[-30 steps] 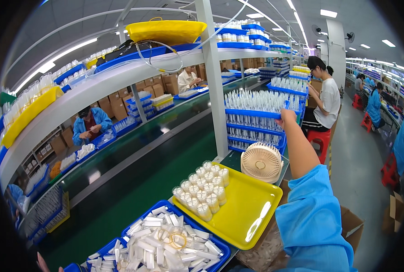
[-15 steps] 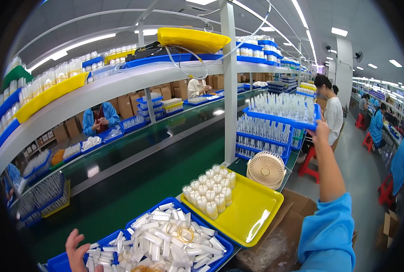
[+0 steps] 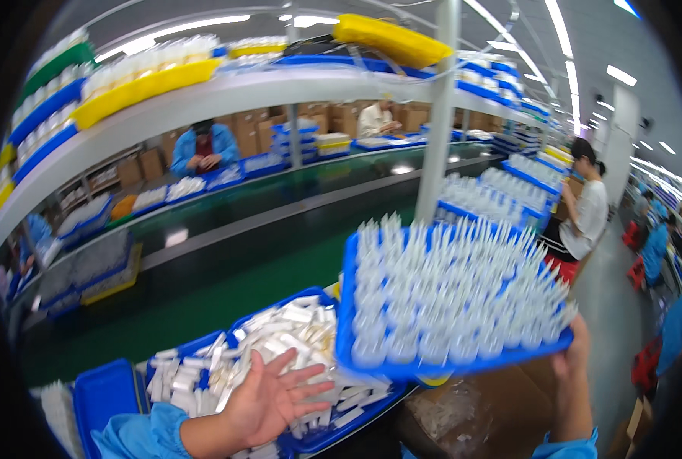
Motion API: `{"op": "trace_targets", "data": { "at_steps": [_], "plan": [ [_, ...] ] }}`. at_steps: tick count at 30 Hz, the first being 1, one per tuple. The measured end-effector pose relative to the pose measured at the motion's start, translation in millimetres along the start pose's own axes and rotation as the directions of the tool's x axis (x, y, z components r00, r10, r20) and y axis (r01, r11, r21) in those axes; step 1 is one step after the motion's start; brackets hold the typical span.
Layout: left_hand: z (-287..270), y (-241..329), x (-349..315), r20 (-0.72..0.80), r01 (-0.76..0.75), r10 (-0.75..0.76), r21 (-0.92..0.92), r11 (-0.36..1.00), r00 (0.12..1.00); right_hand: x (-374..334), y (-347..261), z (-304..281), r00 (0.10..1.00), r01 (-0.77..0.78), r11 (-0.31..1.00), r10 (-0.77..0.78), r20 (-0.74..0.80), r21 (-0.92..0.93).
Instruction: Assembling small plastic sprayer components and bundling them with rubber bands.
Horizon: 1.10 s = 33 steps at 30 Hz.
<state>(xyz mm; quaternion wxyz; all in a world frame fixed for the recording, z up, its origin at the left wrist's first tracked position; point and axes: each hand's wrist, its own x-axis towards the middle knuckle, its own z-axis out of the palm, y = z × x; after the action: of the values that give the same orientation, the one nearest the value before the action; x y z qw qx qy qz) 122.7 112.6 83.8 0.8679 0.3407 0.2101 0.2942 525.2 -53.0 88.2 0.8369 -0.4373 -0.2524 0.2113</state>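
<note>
My right hand (image 3: pixel 574 352) grips the right edge of a blue tray (image 3: pixel 346 306), held up in the air in front of me and slightly tilted. Rows of clear, pointed plastic pieces (image 3: pixel 448 298) stand upright in it, blurred by motion. Fingers spread and palm up, my left hand (image 3: pixel 276 394) holds nothing; it hovers over a blue tray heaped with small white pieces (image 3: pixel 299 317). The raised tray hides most of a yellow tray (image 3: pixel 434 380) beneath it.
A dark green conveyor belt (image 3: pixel 226 268) runs beyond the trays. Above it, a shelf carries filled trays, held by a white post (image 3: pixel 437 130). A cardboard box (image 3: pixel 502 405) stands below right. More filled trays (image 3: pixel 494 195) are stacked behind. Co-workers sit across the belt and at right.
My right hand has brought the blue tray from the stack at back right nearer, over the yellow tray. My left hand has risen and moved right, opening out. The view has turned left.
</note>
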Motion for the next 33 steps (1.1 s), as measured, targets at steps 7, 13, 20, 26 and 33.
{"op": "trace_targets", "data": {
  "at_steps": [7,13,20,26,33],
  "plan": [
    [-21,-10,-114,-0.346,-0.055,0.006,-0.131,0.990,0.938,-62,70,78,0.789,-0.387,0.916,0.389,0.476,-0.107],
    [-31,-36,-224,-0.824,-0.451,0.193,-0.084,0.888,0.533,-65,93,186,0.398,-0.586,0.782,0.506,0.765,-0.212],
    [-69,-54,-283,-0.733,-0.783,0.673,0.362,0.506,0.096,-64,119,205,0.315,-0.357,0.826,0.545,0.777,-0.435],
    [-109,-64,-308,-0.663,-0.782,0.732,0.536,0.317,-0.158,-73,122,183,0.449,-0.184,0.887,0.460,0.766,-0.425],
    [-124,-66,-307,-0.717,-0.828,0.688,0.449,0.337,-0.109,-70,85,164,0.487,-0.083,0.852,0.487,0.725,-0.517]
  ]
}}
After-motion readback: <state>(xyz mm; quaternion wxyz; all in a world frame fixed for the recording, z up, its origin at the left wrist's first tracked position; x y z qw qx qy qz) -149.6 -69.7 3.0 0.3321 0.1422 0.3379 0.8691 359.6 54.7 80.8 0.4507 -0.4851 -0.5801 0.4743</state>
